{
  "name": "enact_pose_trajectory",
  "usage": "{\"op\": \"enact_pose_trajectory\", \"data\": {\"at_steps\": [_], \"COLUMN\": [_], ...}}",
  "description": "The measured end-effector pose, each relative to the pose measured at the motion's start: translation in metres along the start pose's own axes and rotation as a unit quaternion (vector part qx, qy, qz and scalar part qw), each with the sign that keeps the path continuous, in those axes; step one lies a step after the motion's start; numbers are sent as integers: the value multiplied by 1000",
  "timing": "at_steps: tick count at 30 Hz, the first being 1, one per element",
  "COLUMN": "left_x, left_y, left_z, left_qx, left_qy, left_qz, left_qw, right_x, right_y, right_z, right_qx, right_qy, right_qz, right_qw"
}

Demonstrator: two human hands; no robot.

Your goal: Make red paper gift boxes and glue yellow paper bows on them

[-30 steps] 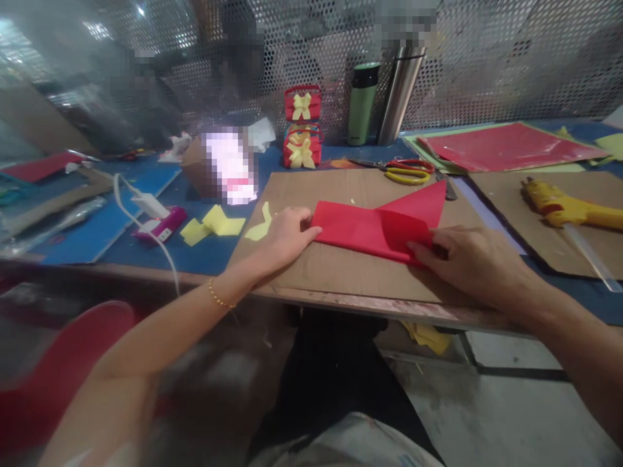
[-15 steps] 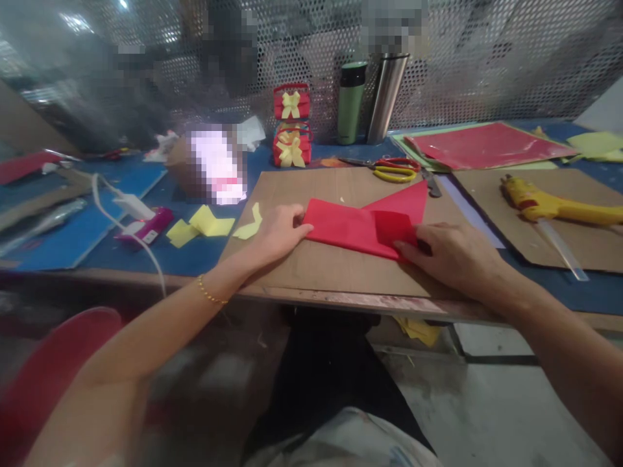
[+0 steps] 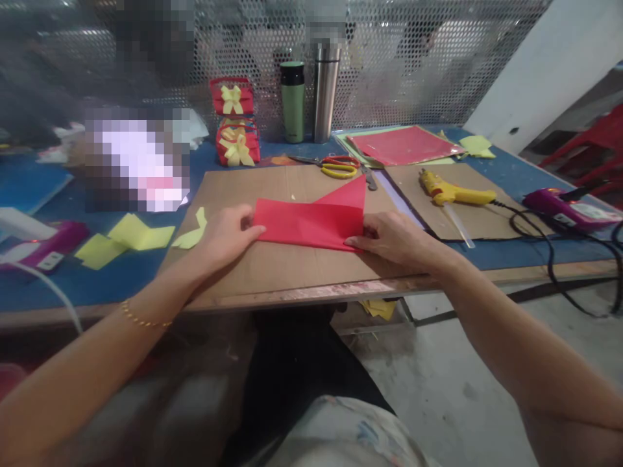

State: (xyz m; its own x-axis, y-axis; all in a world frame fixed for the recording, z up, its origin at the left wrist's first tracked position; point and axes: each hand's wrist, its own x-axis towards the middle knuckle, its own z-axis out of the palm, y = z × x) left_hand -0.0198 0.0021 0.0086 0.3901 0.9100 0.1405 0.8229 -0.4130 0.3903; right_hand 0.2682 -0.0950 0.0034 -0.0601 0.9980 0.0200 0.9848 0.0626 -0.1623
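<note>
A folded sheet of red paper (image 3: 306, 224) lies over a brown cardboard sheet (image 3: 243, 275), one pointed flap rising at its back right. My left hand (image 3: 231, 237) pinches the paper's left end between thumb and fingers. At the right end, my right hand (image 3: 392, 240) grips it, thumb on the front lower edge and fingers behind. Scissors (image 3: 341, 168) with red and yellow handles lie just beyond the paper. Left of my left hand are pieces of yellow paper (image 3: 141, 233). Small red boxes with yellow bows (image 3: 236, 146) are stacked farther back.
A yellow glue gun (image 3: 452, 192) with a clear stick rests on cardboard to the right, its black cord running to a purple power strip (image 3: 564, 209). A green bottle (image 3: 293, 107) and a steel flask (image 3: 326, 97) stand at the back. Red sheets (image 3: 406, 144) lie back right.
The view has turned to the right, bringing the right-hand power strip into sight. The dark overlapping patch at the paper's right end now lies flat and even. Both hands keep their hold.
</note>
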Motion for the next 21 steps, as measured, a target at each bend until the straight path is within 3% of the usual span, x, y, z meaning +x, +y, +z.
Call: {"op": "enact_pose_trajectory", "data": {"at_steps": [21], "left_x": [1], "left_y": [0], "left_z": [2], "left_qx": [1], "left_qy": [3], "left_qz": [-9], "left_qw": [1000], "right_x": [-1], "right_y": [12], "right_z": [16], "right_qx": [-13], "right_qy": [35], "right_qz": [-52], "right_qw": [998]}}
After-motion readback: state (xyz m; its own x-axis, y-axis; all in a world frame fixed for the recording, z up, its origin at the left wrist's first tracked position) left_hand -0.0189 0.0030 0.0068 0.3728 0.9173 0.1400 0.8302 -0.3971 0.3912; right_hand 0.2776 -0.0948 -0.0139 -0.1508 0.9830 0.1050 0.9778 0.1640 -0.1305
